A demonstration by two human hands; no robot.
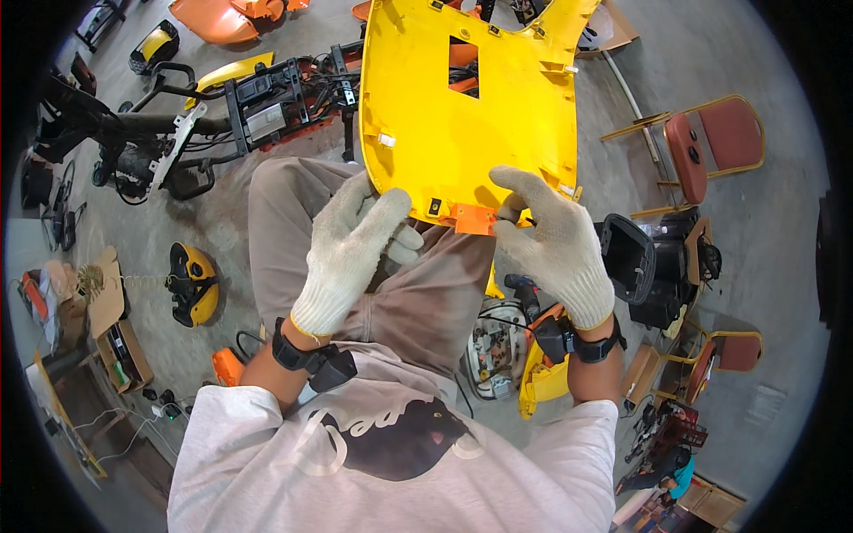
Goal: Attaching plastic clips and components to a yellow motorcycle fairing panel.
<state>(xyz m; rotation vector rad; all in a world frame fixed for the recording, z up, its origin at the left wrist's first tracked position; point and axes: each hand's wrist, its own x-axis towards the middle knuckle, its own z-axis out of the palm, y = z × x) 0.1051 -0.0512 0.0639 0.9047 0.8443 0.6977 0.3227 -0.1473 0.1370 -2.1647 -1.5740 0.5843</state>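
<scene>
A large yellow plastic panel (444, 151), with a rectangular cut-out and clips along its rim, lies tilted over my lap. At its near edge sits a small flat orange plastic piece (475, 219). My left hand (351, 249), in a white knit glove, is closed around the panel's near left corner, thumb on the edge; some fingertips are hidden behind it. My right hand (558, 249), gloved alike, pinches the right end of the orange piece between thumb and bent finger, while its index finger stretches over the panel.
Left of the panel stands a bare vehicle frame (267, 115) with exposed wiring. A yellow and black part (193, 284) lies on the grey floor. To the right are red chairs (729, 133), a black open case (626, 258) and a cordless drill (522, 293). Orange panels (218, 18) lie far off.
</scene>
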